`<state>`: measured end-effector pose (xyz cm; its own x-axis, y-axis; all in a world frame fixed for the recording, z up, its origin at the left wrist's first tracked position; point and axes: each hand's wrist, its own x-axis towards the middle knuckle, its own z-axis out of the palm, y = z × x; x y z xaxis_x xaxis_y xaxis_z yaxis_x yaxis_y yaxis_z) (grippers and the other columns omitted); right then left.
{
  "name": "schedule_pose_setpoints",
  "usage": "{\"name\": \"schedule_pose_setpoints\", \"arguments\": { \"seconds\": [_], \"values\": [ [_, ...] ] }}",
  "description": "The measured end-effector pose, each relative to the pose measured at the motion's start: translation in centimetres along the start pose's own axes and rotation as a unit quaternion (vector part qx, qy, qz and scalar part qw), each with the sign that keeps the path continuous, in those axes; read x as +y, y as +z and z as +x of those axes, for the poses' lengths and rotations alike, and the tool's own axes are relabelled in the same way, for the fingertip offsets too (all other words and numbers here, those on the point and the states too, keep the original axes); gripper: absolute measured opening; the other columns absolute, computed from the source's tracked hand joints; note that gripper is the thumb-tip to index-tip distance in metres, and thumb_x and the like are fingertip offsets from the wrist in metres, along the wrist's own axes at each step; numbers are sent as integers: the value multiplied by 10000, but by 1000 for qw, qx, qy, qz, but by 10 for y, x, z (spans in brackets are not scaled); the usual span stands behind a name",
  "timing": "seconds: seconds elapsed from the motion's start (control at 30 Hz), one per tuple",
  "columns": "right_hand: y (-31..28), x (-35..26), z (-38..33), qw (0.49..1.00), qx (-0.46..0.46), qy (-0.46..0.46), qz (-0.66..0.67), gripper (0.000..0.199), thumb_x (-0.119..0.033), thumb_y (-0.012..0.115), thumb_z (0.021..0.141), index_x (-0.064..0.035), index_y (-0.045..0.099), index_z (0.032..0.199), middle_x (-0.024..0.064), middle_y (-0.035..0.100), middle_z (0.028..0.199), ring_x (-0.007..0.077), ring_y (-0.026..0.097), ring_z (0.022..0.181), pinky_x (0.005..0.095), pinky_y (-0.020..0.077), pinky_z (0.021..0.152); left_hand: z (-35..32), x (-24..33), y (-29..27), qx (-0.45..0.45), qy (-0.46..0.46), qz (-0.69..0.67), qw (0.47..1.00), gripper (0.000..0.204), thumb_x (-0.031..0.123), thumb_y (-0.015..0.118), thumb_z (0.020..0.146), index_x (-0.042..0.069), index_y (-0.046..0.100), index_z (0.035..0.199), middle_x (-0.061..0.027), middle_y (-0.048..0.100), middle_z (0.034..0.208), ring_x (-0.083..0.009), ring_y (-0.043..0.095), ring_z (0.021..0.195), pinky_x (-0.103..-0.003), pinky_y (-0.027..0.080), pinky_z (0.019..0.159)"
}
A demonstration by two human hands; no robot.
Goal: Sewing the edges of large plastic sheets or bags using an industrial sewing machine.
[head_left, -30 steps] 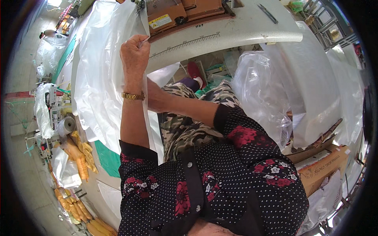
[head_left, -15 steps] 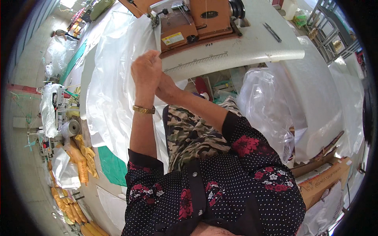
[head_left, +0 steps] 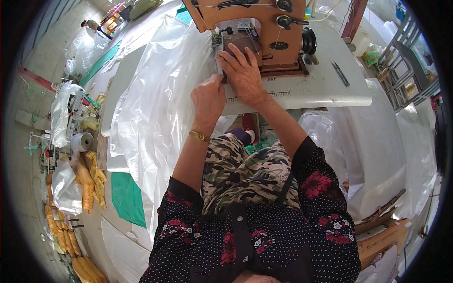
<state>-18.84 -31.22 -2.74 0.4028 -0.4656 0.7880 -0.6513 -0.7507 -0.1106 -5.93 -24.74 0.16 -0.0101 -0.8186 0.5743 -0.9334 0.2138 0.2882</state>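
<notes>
Two hands feed one clear plastic sheet into one brown sewing machine.

The sheet drapes from the far machine head down over the left edge of the white table, its edge lying under both hands. The left hand is closed, pinching the sheet's edge; the right hand, just beyond it, lies flat with fingers spread, pressing the sheet at the machine's base. One pair of dark snips rests on the table to the right. One grey thread roll stands far left, beside a pile of yellow bags.
</notes>
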Motion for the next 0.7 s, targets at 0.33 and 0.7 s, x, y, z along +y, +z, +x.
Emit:
{"name": "schedule_pose_setpoints", "arguments": {
  "seconds": [0.33,0.7],
  "values": [
    [9,14,6,999,4,-43,6,489,-124,633,810,-120,532,1289,-8,491,1373,213,395,1309,473,266,1086,2,2,-3,-15,-3,65,998,155,106,572,812,66,607,957,-129,668,921,-344,662,788,-482,505,666],
    [17,21,7,997,46,-66,9,400,-158,646,834,-163,587,1229,-39,538,1323,191,484,1218,418,316,1039,-36,15,-32,-10,-70,115,991,288,154,606,844,95,645,1123,-105,658,985,-314,662,797,-422,518,683]
  ]
}}
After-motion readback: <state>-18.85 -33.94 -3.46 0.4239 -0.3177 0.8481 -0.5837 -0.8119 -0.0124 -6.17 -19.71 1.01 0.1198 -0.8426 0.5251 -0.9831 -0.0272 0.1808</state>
